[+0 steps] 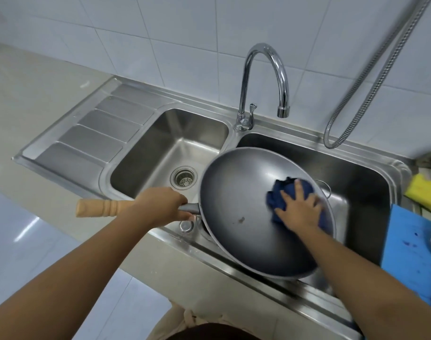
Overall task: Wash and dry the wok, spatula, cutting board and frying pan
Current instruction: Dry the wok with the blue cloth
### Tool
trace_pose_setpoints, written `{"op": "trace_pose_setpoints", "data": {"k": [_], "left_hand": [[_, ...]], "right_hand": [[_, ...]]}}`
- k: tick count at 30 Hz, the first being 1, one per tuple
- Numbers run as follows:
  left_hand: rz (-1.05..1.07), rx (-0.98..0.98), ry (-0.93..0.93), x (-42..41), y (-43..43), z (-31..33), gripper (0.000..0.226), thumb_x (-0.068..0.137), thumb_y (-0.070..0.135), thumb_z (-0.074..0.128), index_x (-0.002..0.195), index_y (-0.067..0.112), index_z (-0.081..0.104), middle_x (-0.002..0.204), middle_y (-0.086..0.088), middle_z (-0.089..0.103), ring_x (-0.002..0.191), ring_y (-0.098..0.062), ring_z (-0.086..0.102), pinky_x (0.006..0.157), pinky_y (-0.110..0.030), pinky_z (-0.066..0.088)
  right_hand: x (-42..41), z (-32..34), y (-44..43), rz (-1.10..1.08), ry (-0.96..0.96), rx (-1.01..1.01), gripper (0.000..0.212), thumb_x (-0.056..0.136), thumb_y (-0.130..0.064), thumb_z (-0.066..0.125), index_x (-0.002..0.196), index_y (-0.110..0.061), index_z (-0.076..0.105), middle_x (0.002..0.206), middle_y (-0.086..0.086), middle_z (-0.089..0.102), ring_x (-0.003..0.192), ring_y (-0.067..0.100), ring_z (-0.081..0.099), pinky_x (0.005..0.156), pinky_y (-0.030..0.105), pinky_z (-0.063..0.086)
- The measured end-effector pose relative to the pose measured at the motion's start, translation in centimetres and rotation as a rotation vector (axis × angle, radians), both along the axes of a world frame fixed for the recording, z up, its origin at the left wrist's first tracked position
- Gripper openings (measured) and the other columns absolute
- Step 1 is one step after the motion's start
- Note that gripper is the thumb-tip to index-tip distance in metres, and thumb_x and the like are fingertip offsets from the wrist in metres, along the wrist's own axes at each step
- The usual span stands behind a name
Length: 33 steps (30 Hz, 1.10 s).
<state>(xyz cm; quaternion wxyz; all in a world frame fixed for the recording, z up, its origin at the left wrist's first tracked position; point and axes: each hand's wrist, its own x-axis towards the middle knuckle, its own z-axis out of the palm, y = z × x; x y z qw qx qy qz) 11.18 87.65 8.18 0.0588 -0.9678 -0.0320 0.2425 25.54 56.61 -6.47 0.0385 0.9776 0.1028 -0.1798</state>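
Observation:
A large grey wok is held tilted over the right sink basin, its hollow facing me. My left hand grips its wooden handle near the metal neck. My right hand presses a dark blue cloth flat against the inside of the wok at its right side. A small brown speck shows on the wok's inner surface below the middle. A blue cutting board lies at the right edge of the sink. Spatula and frying pan are not visible.
The left basin with its drain strainer lies beside a ribbed drainboard. A chrome tap arches over the divider with no water running. A metal hose hangs at right. A yellow sponge sits behind the board.

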Motion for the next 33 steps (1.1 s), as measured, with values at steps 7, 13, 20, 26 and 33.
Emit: {"op": "trace_pose_setpoints", "data": {"k": [7,13,20,26,33], "left_hand": [[-0.030,-0.011,0.008,1.5,0.1,0.9,0.048,0.086,0.069,0.049,0.096,0.025,0.065,0.083,0.007,0.055,0.078,-0.016,0.052,0.064,-0.030,0.040],[-0.034,-0.010,0.005,1.7,0.2,0.7,0.050,0.085,0.071,0.048,0.103,0.027,0.064,0.091,0.007,0.059,0.081,-0.015,0.052,0.066,-0.030,0.040],[0.023,-0.111,-0.019,-0.3,1.8,-2.2,0.052,0.084,0.074,0.045,0.112,0.033,0.061,0.095,0.005,0.061,0.089,-0.020,0.057,0.069,-0.031,0.039],[-0.062,-0.095,-0.077,-0.6,1.1,-2.7,0.052,0.089,0.071,0.039,0.118,0.032,0.058,0.102,0.001,0.065,0.093,-0.021,0.062,0.066,-0.031,0.040],[-0.088,-0.096,-0.080,0.9,0.3,-2.9,0.053,0.091,0.070,0.039,0.131,0.039,0.052,0.119,0.004,0.064,0.107,-0.020,0.060,0.077,-0.033,0.046]], "right_hand": [[-2.2,0.8,1.4,-0.206,0.064,-0.036,0.063,0.092,-0.053,0.047,0.150,-0.040,0.026,0.162,0.002,-0.015,0.141,0.040,0.012,0.112,0.056,0.021],[-9.2,4.7,9.6,-0.083,0.553,0.606,0.067,0.089,-0.068,0.046,0.149,-0.045,0.030,0.163,-0.005,-0.003,0.146,0.036,0.005,0.117,0.044,0.011],[-6.0,3.0,0.1,0.039,0.176,-0.014,0.067,0.086,-0.063,0.051,0.147,-0.046,0.028,0.163,-0.003,-0.012,0.143,0.039,0.015,0.114,0.055,0.020],[-6.5,4.3,-0.7,-0.128,0.006,-0.238,0.060,0.093,-0.050,0.041,0.149,-0.032,0.032,0.163,0.007,-0.004,0.138,0.039,0.019,0.108,0.053,0.026],[-12.2,6.6,7.1,-0.182,0.482,0.578,0.034,0.068,-0.062,0.043,0.079,-0.041,0.068,0.117,-0.003,0.059,0.105,0.026,0.057,0.093,0.039,0.049]]}}
